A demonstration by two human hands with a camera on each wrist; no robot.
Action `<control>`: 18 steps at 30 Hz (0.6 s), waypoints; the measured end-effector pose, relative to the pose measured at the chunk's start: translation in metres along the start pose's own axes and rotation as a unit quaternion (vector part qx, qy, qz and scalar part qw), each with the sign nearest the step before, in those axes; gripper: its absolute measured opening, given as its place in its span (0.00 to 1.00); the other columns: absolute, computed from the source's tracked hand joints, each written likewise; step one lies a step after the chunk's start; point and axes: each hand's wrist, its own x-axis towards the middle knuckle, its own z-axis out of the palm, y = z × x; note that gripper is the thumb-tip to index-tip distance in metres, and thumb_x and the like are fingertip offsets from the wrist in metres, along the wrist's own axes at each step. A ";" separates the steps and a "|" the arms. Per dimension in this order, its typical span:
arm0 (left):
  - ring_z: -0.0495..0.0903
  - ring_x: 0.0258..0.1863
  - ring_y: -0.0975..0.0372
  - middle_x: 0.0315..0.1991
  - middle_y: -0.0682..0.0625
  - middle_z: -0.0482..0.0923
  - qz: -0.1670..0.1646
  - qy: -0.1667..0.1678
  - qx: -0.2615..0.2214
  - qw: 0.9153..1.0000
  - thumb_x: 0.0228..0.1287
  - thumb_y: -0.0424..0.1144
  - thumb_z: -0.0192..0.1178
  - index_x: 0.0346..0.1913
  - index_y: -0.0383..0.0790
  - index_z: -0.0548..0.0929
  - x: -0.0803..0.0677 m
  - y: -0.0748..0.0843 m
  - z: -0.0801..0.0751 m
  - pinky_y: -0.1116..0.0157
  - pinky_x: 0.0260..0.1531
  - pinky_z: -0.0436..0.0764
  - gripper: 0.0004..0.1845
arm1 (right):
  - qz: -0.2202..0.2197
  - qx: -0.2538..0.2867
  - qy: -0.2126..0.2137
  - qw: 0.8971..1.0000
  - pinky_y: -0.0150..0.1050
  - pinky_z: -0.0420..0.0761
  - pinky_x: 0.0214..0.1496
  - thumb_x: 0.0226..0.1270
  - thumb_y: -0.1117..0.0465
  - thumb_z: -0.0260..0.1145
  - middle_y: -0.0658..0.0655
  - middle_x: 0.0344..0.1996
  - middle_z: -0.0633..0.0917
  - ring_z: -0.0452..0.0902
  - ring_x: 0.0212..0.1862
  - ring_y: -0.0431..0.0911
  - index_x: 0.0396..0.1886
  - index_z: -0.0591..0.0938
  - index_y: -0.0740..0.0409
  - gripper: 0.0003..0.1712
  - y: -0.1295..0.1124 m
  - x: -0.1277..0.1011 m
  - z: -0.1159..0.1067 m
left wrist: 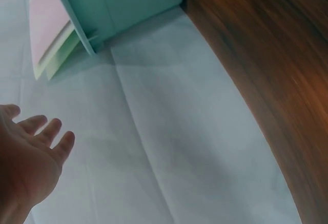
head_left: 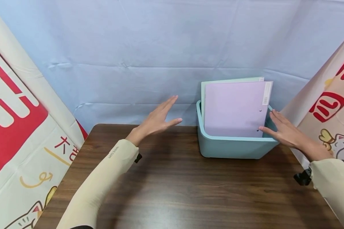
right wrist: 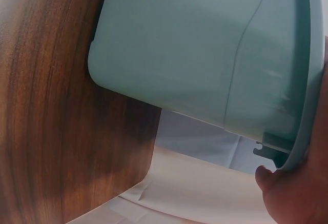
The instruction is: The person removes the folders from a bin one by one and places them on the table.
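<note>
My L hand (head_left: pixel 157 119) is up above the back edge of the bench (head_left: pixel 172 184), fingers straight & loose, thumb spread wide, well apart from the bin (head_left: pixel 235 149). R hand (head_left: pixel 285 132) is at the bin's R rim, fingers straight, thumb spread & pointing in twd the folders; R wrist view has it right up against the rim nr a corner. Can't tell if the thumb touches a folder. Bin's blue-green, upright, at the back R of the bench. In it, purple folder (head_left: pixel 235 108) stands in front of green folder (head_left: pixel 203 95), both leaning a bit & sticking up past the rim. Purple one has a label (head_left: pixel 266 93) at top R & 2 small round bits down its R side. Behind: creased pale-blue cloth (head_left: pixel 160 41). Printed cloths L (head_left: pixel 11 121) & R (head_left: pixel 329 108).
</note>
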 end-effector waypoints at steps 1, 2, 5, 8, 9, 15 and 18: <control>0.46 0.86 0.57 0.88 0.60 0.40 0.001 0.001 -0.008 1.000 0.73 0.71 0.55 0.86 0.69 0.37 0.002 0.002 0.001 0.41 0.80 0.56 0.50 | 0.000 0.001 0.001 1.000 0.80 0.37 0.76 0.81 0.34 0.51 0.78 0.81 0.32 0.26 0.82 0.74 0.83 0.34 0.74 0.60 0.000 0.000 0.000; 0.46 0.86 0.58 0.87 0.61 0.40 0.001 0.002 -0.017 1.000 0.73 0.71 0.55 0.86 0.71 0.37 0.004 0.004 0.002 0.41 0.80 0.56 0.50 | 0.001 0.002 0.002 1.000 0.80 0.37 0.76 0.81 0.34 0.51 0.78 0.81 0.32 0.26 0.82 0.74 0.83 0.34 0.74 0.60 0.000 0.000 0.000; 0.47 0.86 0.59 0.87 0.62 0.41 0.006 0.007 -0.044 0.999 0.72 0.70 0.57 0.85 0.72 0.38 0.012 0.010 0.005 0.40 0.79 0.57 0.50 | 0.000 0.003 0.005 1.000 0.80 0.37 0.76 0.82 0.34 0.51 0.78 0.81 0.33 0.26 0.82 0.74 0.83 0.34 0.74 0.59 -0.001 0.000 0.000; 0.47 0.85 0.59 0.87 0.60 0.44 0.013 0.013 -0.065 0.998 0.73 0.69 0.58 0.86 0.72 0.39 0.020 0.015 0.009 0.41 0.80 0.57 0.50 | -0.002 0.004 0.008 1.000 0.79 0.38 0.76 0.82 0.35 0.51 0.78 0.82 0.33 0.27 0.82 0.74 0.83 0.35 0.74 0.59 -0.002 0.000 0.000; 0.47 0.85 0.60 0.87 0.60 0.44 0.015 0.012 -0.071 0.997 0.73 0.68 0.58 0.86 0.72 0.40 0.023 0.017 0.010 0.41 0.80 0.56 0.50 | -0.003 0.003 0.009 1.000 0.79 0.38 0.76 0.82 0.35 0.50 0.78 0.82 0.34 0.27 0.82 0.74 0.83 0.36 0.74 0.58 -0.002 0.000 0.000; 0.53 0.84 0.57 0.87 0.58 0.48 0.020 0.009 -0.113 0.993 0.72 0.68 0.60 0.87 0.67 0.43 0.036 0.024 0.020 0.42 0.79 0.59 0.50 | -0.005 -0.003 0.016 1.000 0.79 0.40 0.77 0.82 0.35 0.50 0.78 0.82 0.35 0.29 0.82 0.74 0.83 0.38 0.75 0.58 -0.002 0.001 0.002; 0.59 0.82 0.56 0.86 0.55 0.52 0.026 0.010 -0.134 0.991 0.71 0.69 0.60 0.88 0.63 0.45 0.043 0.027 0.025 0.45 0.78 0.64 0.51 | -0.001 -0.001 0.016 1.000 0.78 0.39 0.77 0.82 0.35 0.50 0.78 0.82 0.35 0.29 0.82 0.74 0.83 0.38 0.75 0.58 -0.001 -0.001 0.002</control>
